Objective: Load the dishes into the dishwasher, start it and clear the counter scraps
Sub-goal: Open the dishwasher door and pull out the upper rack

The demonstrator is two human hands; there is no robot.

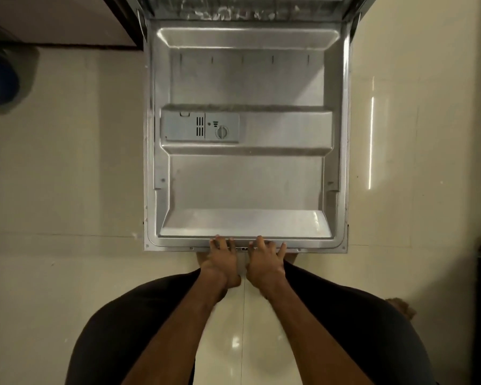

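A dark bin (0,79) sits at 9 o'clock on the floor (67,162). The dishwasher door (245,184) lies flat open in the middle, its dispenser (200,127) left of centre; a rack (242,9) with dishes shows dimly at 12 o'clock. At 6 o'clock the left hand (221,259) and right hand (265,259) rest side by side on the door's near edge, fingers (220,241) spread apart and draped over the lip, clamped on nothing, likely so both can lift it shut evenly

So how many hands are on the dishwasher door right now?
2: the left hand and the right hand, side by side with fingers over the near middle edge of the open dishwasher door.
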